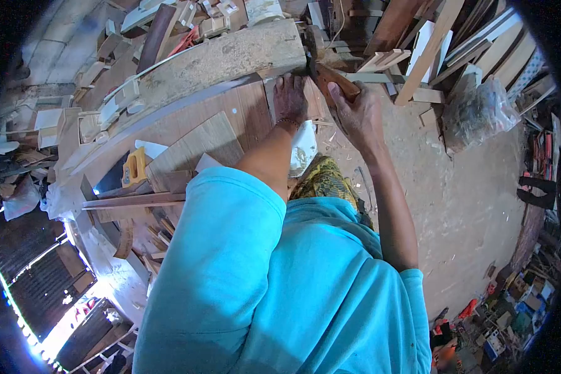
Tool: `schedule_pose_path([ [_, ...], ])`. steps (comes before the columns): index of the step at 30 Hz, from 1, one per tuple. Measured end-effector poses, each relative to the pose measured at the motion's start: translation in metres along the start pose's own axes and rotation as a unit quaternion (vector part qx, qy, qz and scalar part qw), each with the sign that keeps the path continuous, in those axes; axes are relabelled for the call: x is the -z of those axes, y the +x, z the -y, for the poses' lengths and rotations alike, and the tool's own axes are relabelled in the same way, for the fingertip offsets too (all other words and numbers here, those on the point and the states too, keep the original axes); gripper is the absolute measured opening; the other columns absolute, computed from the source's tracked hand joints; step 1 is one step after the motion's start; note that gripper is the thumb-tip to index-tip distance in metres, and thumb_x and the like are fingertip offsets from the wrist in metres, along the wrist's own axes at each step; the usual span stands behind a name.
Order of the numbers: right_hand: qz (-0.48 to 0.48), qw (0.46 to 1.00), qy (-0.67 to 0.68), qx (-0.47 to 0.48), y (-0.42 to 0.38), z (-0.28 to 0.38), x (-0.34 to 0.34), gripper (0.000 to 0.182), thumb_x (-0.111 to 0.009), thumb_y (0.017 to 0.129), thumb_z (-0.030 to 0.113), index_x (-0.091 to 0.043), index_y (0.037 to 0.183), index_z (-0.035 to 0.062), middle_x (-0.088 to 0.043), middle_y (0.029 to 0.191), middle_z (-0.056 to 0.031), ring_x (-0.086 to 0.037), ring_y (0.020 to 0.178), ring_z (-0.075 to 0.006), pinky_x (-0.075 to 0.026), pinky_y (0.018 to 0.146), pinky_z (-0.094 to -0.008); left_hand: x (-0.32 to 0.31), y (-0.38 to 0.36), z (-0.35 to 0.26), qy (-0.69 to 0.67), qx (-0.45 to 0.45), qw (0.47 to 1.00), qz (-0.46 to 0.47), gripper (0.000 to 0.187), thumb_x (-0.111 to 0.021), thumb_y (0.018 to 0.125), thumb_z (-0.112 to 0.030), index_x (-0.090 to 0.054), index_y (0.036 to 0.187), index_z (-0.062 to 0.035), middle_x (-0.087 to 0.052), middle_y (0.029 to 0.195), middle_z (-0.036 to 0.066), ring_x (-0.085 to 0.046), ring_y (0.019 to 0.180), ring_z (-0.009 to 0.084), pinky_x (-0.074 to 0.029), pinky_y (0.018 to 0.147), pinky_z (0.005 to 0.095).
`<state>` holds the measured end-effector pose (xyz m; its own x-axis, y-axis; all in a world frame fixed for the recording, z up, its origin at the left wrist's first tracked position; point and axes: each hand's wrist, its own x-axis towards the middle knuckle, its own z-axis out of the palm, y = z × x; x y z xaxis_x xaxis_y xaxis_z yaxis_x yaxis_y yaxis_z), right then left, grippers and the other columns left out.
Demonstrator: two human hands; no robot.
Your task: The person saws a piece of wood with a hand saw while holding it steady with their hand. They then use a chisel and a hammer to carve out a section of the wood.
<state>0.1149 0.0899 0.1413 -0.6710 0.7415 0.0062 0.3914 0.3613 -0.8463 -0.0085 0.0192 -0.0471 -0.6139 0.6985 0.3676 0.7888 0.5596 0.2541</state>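
Note:
My right hand [359, 115] is wrapped round the brown wooden handle of a handsaw [329, 78], at the right end of a thick pale workbench top [230, 55]. The saw's blade is seen nearly edge-on, so little of it shows. My left hand [290, 98] lies palm down, fingers stretched forward, on a light brown wooden board [316, 107] close to the left of the saw. The board's far part is hidden under the hand and the bench edge.
A brown wood panel [249, 103] and a yellow-handled saw [133, 168] lie to the left. Wood offcuts crowd the bench's far side. Planks [431, 53] lean at the back right beside a clear plastic bag [480, 112]. Shavings dot the concrete floor [461, 199].

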Motion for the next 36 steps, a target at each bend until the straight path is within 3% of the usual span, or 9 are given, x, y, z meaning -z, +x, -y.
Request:
schedule_pose_path([
  [4, -0.047, 0.997, -0.034, 0.044, -0.038, -0.006, -0.017, 0.022, -0.065, 0.077, 0.016, -0.056, 0.081, -0.0044, -0.056, 0.060, -0.0233, -0.060, 0.058, -0.0373, -0.045, 0.052, -0.0402, 0.009, 0.001, -0.006, -0.012, 0.004, 1.000, -0.012, 0.035, -0.051, 0.072, -0.014, -0.051, 0.107, -0.0099, -0.046, 0.108, 0.011, -0.042, 0.104, 0.0329, -0.036, 0.088, 0.0421],
  [8, -0.047, 0.998, 0.048, 0.003, -0.066, -0.032, -0.036, 0.023, -0.065, 0.077, 0.016, -0.057, 0.085, -0.0030, -0.058, 0.062, -0.0220, -0.062, 0.059, -0.0323, -0.045, 0.051, -0.0383, 0.019, 0.003, -0.007, 0.035, -0.001, 0.999, 0.024, 0.025, -0.051, 0.075, -0.018, -0.051, 0.098, -0.0095, -0.047, 0.100, 0.011, -0.044, 0.098, 0.0312, -0.039, 0.083, 0.0412],
  [14, -0.062, 0.994, 0.079, -0.033, -0.059, -0.035, -0.039, 0.025, -0.065, 0.080, 0.019, -0.059, 0.084, -0.0042, -0.058, 0.058, -0.0197, -0.058, 0.051, -0.0196, -0.043, 0.049, -0.0341, 0.000, 0.002, 0.000, 0.009, -0.006, 1.000, -0.009, 0.023, -0.052, 0.071, -0.014, -0.051, 0.094, -0.0084, -0.047, 0.097, 0.012, -0.045, 0.096, 0.0312, -0.040, 0.081, 0.0411],
  [20, 0.017, 0.972, 0.202, -0.123, -0.023, -0.022, -0.008, 0.020, -0.061, 0.085, 0.016, -0.059, 0.077, -0.0016, -0.051, 0.057, 0.0008, -0.041, 0.049, -0.0040, -0.032, 0.041, -0.0210, 0.037, 0.002, -0.016, -0.024, 0.029, 0.999, -0.002, 0.029, -0.051, 0.071, -0.010, -0.053, 0.100, -0.0115, -0.047, 0.099, 0.012, -0.044, 0.100, 0.0312, -0.040, 0.083, 0.0413],
  [23, -0.004, 0.985, 0.152, -0.077, -0.027, -0.031, -0.022, 0.020, -0.062, 0.084, 0.017, -0.058, 0.076, -0.0012, -0.050, 0.055, 0.0009, -0.041, 0.049, -0.0047, -0.032, 0.041, -0.0230, 0.036, 0.003, -0.017, -0.027, 0.038, 0.999, 0.013, 0.027, -0.050, 0.073, -0.012, -0.054, 0.100, -0.0118, -0.047, 0.100, 0.012, -0.044, 0.100, 0.0309, -0.039, 0.084, 0.0410],
  [24, -0.024, 0.996, 0.074, -0.036, -0.035, -0.022, -0.021, 0.023, -0.065, 0.080, 0.019, -0.061, 0.083, -0.0033, -0.056, 0.057, -0.0115, -0.048, 0.051, -0.0111, -0.041, 0.048, -0.0318, 0.035, 0.004, -0.016, -0.031, 0.047, 0.998, 0.017, 0.026, -0.050, 0.074, -0.014, -0.054, 0.100, -0.0116, -0.047, 0.100, 0.011, -0.044, 0.100, 0.0308, -0.039, 0.084, 0.0407],
  [27, 0.000, 0.998, 0.043, -0.050, -0.055, -0.018, -0.019, 0.024, -0.064, 0.080, 0.019, -0.060, 0.086, -0.0034, -0.058, 0.062, -0.0166, -0.053, 0.053, -0.0155, -0.043, 0.051, -0.0337, 0.024, 0.001, -0.010, 0.009, 0.016, 1.000, -0.004, 0.023, -0.049, 0.077, -0.016, -0.053, 0.099, -0.0099, -0.047, 0.103, 0.012, -0.044, 0.102, 0.0308, -0.039, 0.086, 0.0402],
  [31, -0.040, 0.994, 0.096, -0.023, -0.061, -0.047, -0.031, 0.023, -0.064, 0.080, 0.018, -0.059, 0.085, -0.0038, -0.060, 0.068, -0.0156, -0.053, 0.055, -0.0151, -0.042, 0.051, -0.0321, 0.043, 0.009, -0.018, -0.047, 0.087, 0.989, 0.113, 0.026, -0.051, 0.076, -0.016, -0.051, 0.101, -0.0079, -0.047, 0.107, 0.012, -0.042, 0.105, 0.0309, -0.038, 0.087, 0.0419],
  [36, 0.009, 0.985, 0.143, -0.096, -0.028, -0.030, -0.015, 0.023, -0.063, 0.081, 0.019, -0.061, 0.082, -0.0037, -0.059, 0.062, -0.0128, -0.050, 0.053, -0.0130, -0.041, 0.050, -0.0319, 0.019, -0.002, -0.009, 0.008, 0.016, 1.000, 0.019, 0.027, -0.052, 0.074, -0.015, -0.052, 0.101, -0.0095, -0.047, 0.105, 0.011, -0.043, 0.102, 0.0298, -0.038, 0.087, 0.0410],
])
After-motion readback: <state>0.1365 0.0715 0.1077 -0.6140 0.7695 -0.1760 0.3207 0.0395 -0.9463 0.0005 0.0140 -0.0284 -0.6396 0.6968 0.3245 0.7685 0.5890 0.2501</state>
